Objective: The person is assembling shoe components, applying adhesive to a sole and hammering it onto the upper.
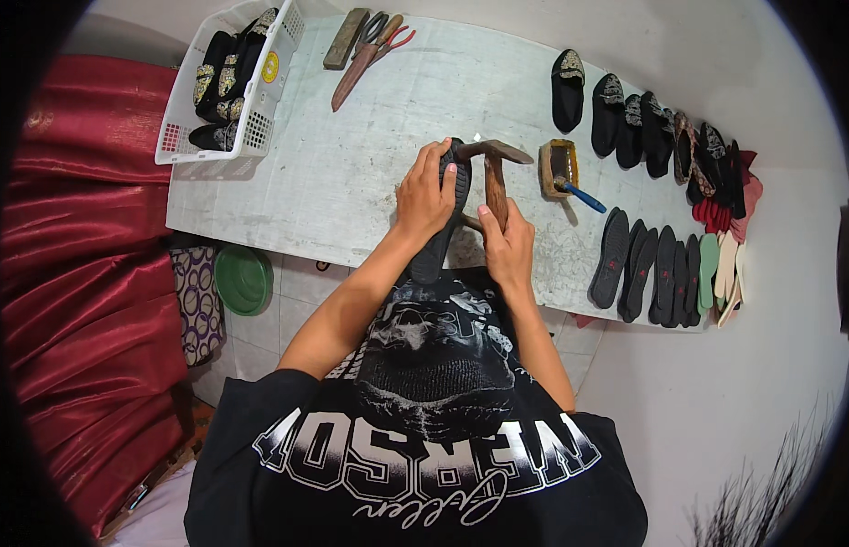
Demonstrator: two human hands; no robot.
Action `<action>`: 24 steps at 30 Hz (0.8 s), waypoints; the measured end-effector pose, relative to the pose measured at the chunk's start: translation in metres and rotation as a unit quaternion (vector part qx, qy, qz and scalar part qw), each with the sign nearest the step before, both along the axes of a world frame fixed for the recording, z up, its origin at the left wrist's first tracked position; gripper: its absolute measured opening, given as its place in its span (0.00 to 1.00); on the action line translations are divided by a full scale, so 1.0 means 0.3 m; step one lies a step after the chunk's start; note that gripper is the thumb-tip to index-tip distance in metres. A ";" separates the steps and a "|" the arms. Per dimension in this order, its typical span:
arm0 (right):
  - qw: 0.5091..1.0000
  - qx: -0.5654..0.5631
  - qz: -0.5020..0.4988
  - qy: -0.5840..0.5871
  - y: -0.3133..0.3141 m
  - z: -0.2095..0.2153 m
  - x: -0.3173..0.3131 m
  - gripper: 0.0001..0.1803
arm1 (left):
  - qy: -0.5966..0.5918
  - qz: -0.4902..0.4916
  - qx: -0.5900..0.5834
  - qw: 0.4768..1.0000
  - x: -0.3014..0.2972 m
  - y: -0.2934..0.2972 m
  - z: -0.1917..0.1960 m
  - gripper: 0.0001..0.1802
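1. the black shoe (440, 214) stands sole-up at the near edge of the grey table (352, 173), at the middle of the view.
2. the left hand (424, 196) is closed over its sole from 9 o'clock, holding it steady.
3. the right hand (508, 244), at 4 o'clock from the shoe, grips the wooden handle of a hammer (494, 169), whose head rests at the toe.
4. this looks like the hammering-down step; the next blow calls for a firm hold and fingers clear of the head.
5. farther out: a glue tin with a brush (559, 169) at 3 o'clock, loose soles (657, 273), a white basket (226, 87) at 10 o'clock.
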State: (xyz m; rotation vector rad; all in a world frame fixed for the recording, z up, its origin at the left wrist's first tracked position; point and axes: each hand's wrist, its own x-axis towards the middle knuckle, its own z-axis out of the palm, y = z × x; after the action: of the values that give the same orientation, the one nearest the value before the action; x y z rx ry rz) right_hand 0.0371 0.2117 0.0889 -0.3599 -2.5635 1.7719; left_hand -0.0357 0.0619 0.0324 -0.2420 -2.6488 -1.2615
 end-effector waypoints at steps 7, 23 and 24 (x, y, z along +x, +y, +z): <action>0.999 0.020 0.016 -0.039 -0.002 0.036 0.006 0.18 | -0.037 0.008 -0.017 0.999 0.001 0.006 0.011 0.20; 0.999 0.038 0.026 -0.011 0.000 0.019 0.084 0.15 | -0.030 0.021 -0.011 0.999 0.002 0.012 0.005 0.20; 0.999 0.024 0.021 0.000 -0.001 0.009 0.096 0.14 | -0.017 0.021 -0.009 1.000 0.003 0.009 0.002 0.20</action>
State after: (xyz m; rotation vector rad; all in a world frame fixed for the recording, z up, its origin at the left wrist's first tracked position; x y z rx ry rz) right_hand 0.0660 0.2113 0.0916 -0.3071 -2.6274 1.7204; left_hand -0.0349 0.0646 0.0331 -0.1699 -2.6794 -1.2407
